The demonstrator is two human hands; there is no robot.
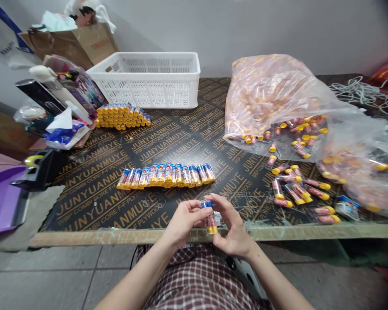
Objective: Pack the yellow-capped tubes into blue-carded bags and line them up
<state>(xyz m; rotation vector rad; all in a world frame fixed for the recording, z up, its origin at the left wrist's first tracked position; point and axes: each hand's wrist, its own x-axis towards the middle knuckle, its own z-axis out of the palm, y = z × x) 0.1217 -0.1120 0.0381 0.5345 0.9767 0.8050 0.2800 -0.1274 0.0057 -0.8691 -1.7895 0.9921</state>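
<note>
Yellow-ended, the little tube (210, 219) is by the worktop edge (116, 235), pinched by fingers of the left hand (185, 220) while the right hand (233, 228) curls beside it, grip unclear, and gentle pressing should help.

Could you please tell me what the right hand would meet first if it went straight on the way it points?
Probably the small tube, which the right hand seems to touch; just beyond it lies the left hand, though depth is hard to judge.
</note>
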